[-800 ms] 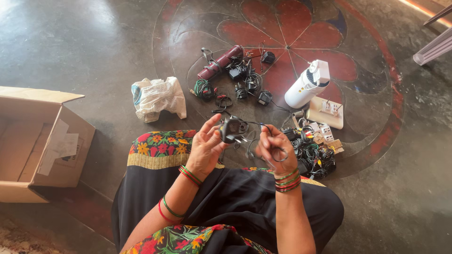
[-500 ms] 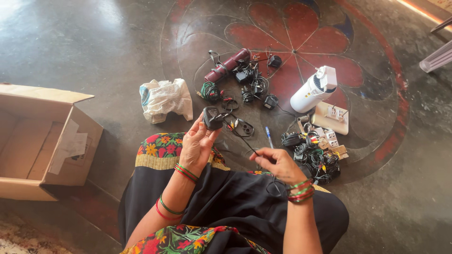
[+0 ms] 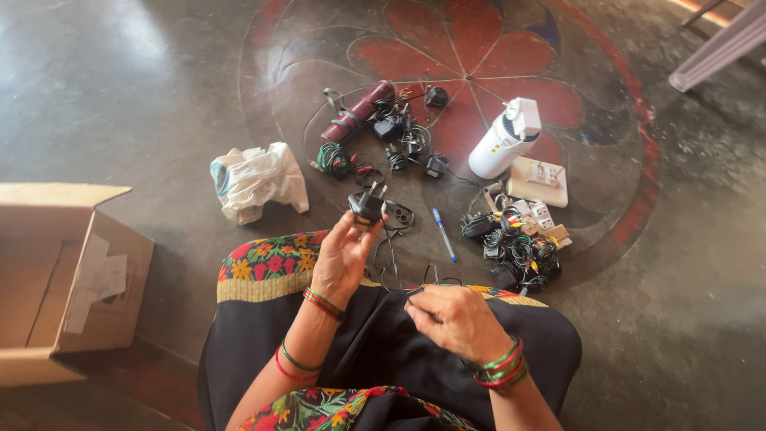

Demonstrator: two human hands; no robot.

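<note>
Nearest, the right hand (image 3: 456, 318) pinches the thin black cord (image 3: 388, 259) over the lap, fingers together on it. At eleven o'clock, the left hand (image 3: 341, 257) is clamped around the black plug adapter (image 3: 366, 206), raised upright. Keeping the cord taut should stop tangles. Beyond lie a blue pen (image 3: 444, 234) and white appliance (image 3: 504, 138).

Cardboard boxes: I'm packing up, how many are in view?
1: an open cardboard box on the floor at the left edge, beside the person's left hand side. None other shows.
</note>
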